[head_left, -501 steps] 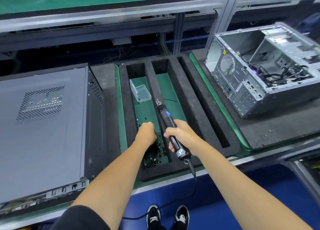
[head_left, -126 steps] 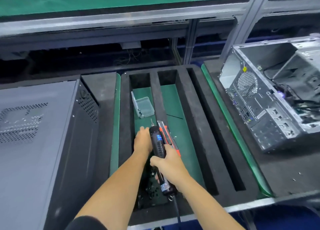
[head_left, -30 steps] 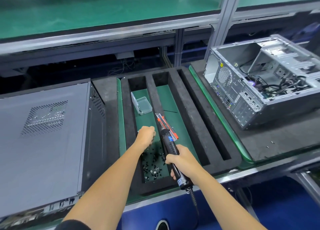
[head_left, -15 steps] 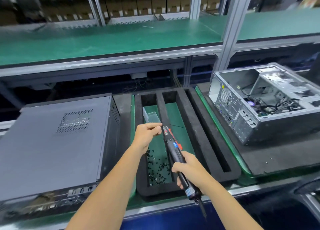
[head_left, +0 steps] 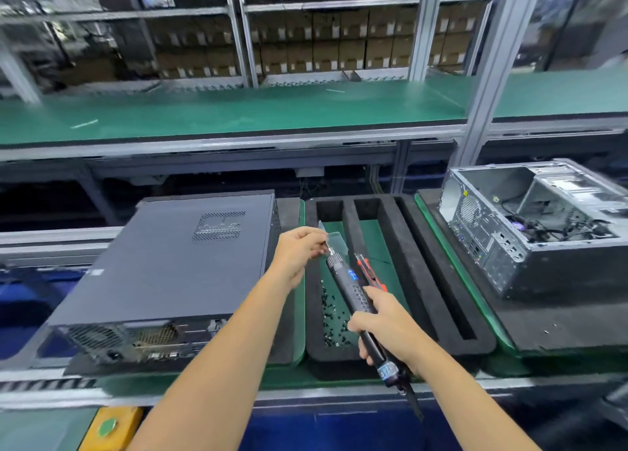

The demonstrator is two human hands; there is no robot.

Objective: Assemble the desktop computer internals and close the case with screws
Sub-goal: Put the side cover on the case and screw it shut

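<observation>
Now | right hand [head_left: 384, 328] grips electric screwdriver [head_left: 353, 290] | left hand [head_left: 299, 250] pinches its tip | label unreadable

A closed computer case [head_left: 170, 263] lies at centre left of the frame, an open case [head_left: 530, 233] at the right edge. Between them sits a slotted foam tray [head_left: 387, 233] (loose screws [head_left: 331, 318] in its leftmost slot). A shelf [head_left: 238, 110] spans the upper frame behind all three.
</observation>
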